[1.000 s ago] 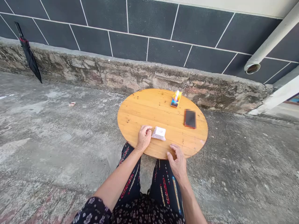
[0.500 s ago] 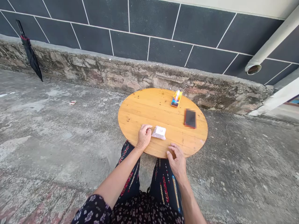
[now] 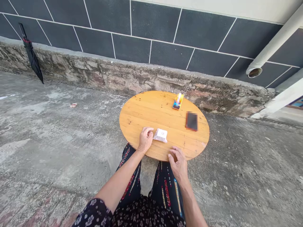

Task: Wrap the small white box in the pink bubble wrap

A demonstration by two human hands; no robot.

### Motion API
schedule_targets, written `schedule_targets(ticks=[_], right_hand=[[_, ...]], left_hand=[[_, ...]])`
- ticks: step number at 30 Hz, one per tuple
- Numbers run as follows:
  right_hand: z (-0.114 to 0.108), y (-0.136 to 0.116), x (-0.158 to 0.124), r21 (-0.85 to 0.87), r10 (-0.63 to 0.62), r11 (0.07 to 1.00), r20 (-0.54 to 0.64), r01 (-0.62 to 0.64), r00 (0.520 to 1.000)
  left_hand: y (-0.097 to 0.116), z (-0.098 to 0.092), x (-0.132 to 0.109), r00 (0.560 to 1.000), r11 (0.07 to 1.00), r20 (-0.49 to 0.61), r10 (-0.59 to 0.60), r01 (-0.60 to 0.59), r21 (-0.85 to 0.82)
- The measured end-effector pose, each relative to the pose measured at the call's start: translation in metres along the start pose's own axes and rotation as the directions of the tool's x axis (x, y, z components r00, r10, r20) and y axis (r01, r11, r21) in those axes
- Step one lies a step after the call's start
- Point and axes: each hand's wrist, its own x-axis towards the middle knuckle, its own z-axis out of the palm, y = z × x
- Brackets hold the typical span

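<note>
White packet [image 3: 160, 135] beside left hand [image 3: 145, 141], contents indistinct; dark phone [image 3: 191, 121] blurred.

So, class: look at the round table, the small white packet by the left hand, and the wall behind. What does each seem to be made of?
Round table: wood, apparently lightly varnished; plank seams, grain and knots show.
White packet: probably clear plastic wrap over something white; it looks glossy and crinkled. The left hand rests beside it.
Wall: dark matte tiles with pale grout lines, above a rough, stained concrete or stone base.
</note>
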Motion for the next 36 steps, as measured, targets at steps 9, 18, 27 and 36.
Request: schedule_targets(ticks=[9,18,27,36], right_hand=[[-0.002,-0.001,0.003,0.030,0.079,0.996,0.061,-0.081,0.995],[0.009,-0.004,0.039,0.011,0.073,0.997,0.111,-0.075,0.991],[0.024,-0.002,0.078,0.136,0.025,0.989,0.264,-0.063,0.964],[0.025,-0.008,0.091,0.178,0.031,0.979,0.341,-0.096,0.940]], left_hand=[[-0.002,0.000,0.000,1.000,1.000,-0.001,0.011,-0.011,0.005],[0.003,0.000,0.000,1.000,1.000,0.008,-0.009,0.009,0.000],[0.009,-0.004,-0.002,0.998,0.998,0.055,-0.019,0.023,-0.060],[0.014,-0.007,-0.003,0.984,0.998,0.169,0.053,-0.045,-0.049]])
